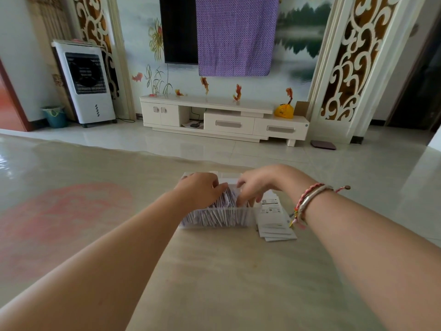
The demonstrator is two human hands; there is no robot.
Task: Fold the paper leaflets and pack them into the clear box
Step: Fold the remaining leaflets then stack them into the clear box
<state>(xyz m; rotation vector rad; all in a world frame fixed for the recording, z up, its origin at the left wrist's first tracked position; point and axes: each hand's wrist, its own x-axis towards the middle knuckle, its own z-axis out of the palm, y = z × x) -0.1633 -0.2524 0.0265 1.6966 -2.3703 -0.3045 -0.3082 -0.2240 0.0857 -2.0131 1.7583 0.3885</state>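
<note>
Head view: both bare forearms reach forward over a pale, glossy surface [214, 283] toward a clear box.
Clear box [216, 217]: sits on the surface just above frame centre, its near wall see-through, packed with folded leaflets [214, 215] standing on edge and leaning.
Left hand [201, 189]: at about 9 o'clock of the box, fingers curled down into the row of folded leaflets and touching them; whether it grips any cannot be told.
Right hand [254, 185]: at about 1 o'clock of the box, fingers bent downward, tips among the leaflets near the box's right end; whether it pinches one is blurred and cannot be told.
Wrist: the right one wears a red-and-pink braided bracelet [307, 201] beside a silver bangle.
Flat leaflets [274, 223]: a fanned stack of white printed sheets lies on the surface at 3 o'clock of the box, touching its right wall.
Background: a white TV cabinet [222, 118] at 12 o'clock, a purple cloth [236, 34] hanging above it, a white air cooler [86, 82] at 10 o'clock, a yellow bag [284, 111] on the cabinet's right end.
</note>
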